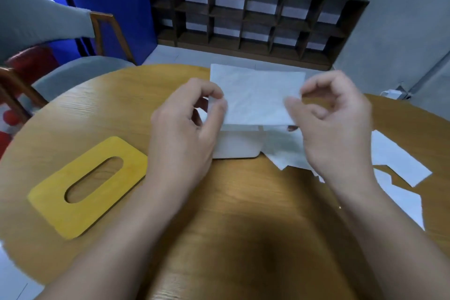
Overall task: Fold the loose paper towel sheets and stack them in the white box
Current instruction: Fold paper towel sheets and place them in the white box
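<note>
1. The left hand point(185, 126) pinches the left edge of a paper towel sheet point(255, 97) between thumb and forefinger, the other fingers curled loosely behind.
2. The right hand point(333, 124) pinches the sheet's right edge the same way, thumb tip and forefinger closed on the paper, the remaining fingers bent above the palm.
3. The sheet hangs between the two hands, held off the table and stretched fairly flat; its far edge tilts up and away from the person, and its near edge lies just above the white box point(236, 143).
4. The white box stands on the round wooden table point(243, 202), directly below the held sheet and between the two wrists. Only its near wall shows; what lies inside is hidden by the sheet.
5. More loose sheets point(401, 161) lie spread on the table to the right of the box, some overlapping, one touching the box's right side and partly covered by the right hand.
6. A yellow lid point(60, 209) with an oval slot lies flat on the table, well to the left of the box.
7. A grey chair point(73, 73) stands beyond the table's left edge, and a dark wooden shelf point(255, 14) stands against the far wall.
</note>
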Available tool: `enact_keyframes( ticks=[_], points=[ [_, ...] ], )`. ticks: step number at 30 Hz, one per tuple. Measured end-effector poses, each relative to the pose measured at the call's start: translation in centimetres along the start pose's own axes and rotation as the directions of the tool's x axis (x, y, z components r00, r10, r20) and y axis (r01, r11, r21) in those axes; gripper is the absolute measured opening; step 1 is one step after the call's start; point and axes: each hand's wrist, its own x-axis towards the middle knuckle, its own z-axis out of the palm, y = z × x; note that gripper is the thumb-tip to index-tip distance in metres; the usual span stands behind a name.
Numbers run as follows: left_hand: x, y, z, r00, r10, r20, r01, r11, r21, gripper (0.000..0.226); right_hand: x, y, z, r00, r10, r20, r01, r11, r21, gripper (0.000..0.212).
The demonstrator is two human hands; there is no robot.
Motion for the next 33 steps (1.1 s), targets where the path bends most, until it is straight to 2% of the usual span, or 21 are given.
enact_keyframes(
  ticks=[3,6,10,15,20,23,25,27,30,33],
  points=[
    [1.3,-2.4,0.0,0.999,-0.048,-0.019,0.049,0.992,0.115,0.004,2.7,0.7,2.9,0.99,-0.038,0.135,0.063,0.98,-0.191,0.016],
    [1.4,-4.2,0.2,0.996,-0.088,-0.013,0.088,0.968,0.237,0.014,4.0,1.6,4.5,0.964,-0.004,0.268,0.099,0.935,-0.341,0.014],
    [1.7,-4.7,0.2,0.994,-0.113,-0.006,0.108,0.933,0.342,0.021,4.1,1.6,4.9,0.929,0.022,0.37,0.196,0.817,-0.542,0.012],
    [1.7,-4.7,0.2,0.996,-0.088,0.006,0.077,0.896,0.438,0.03,4.3,1.0,4.7,0.901,0.054,0.43,0.239,0.765,-0.598,0.005],
    [1.9,-4.5,0.1,1.0,0.016,0.022,-0.025,0.865,0.502,0.025,5.2,-0.1,4.5,0.874,0.071,0.48,0.348,0.598,-0.722,0.028],
    [1.8,-4.3,0.4,0.995,0.041,0.086,-0.079,0.858,0.507,0.031,5.5,0.0,4.8,0.84,0.105,0.533,0.367,0.614,-0.699,0.03],
    [1.8,-4.3,0.5,0.994,0.0,0.105,-0.054,0.854,0.518,0.037,5.6,0.4,4.8,0.827,0.127,0.548,0.349,0.649,-0.677,0.029],
    [1.9,-4.2,0.5,0.995,-0.001,0.096,-0.049,0.852,0.521,0.034,5.6,0.4,4.4,0.836,0.111,0.537,0.333,0.675,-0.659,0.03],
    [1.6,-3.2,0.8,0.992,0.109,0.067,-0.128,0.864,0.486,0.02,4.8,0.0,2.7,0.871,-0.03,0.49,0.365,0.708,-0.605,0.026],
    [0.4,-1.2,2.2,0.969,0.234,0.076,-0.245,0.884,0.398,0.011,2.9,-0.1,-0.2,0.914,-0.147,0.377,0.344,0.774,-0.532,0.019]
  ],
)
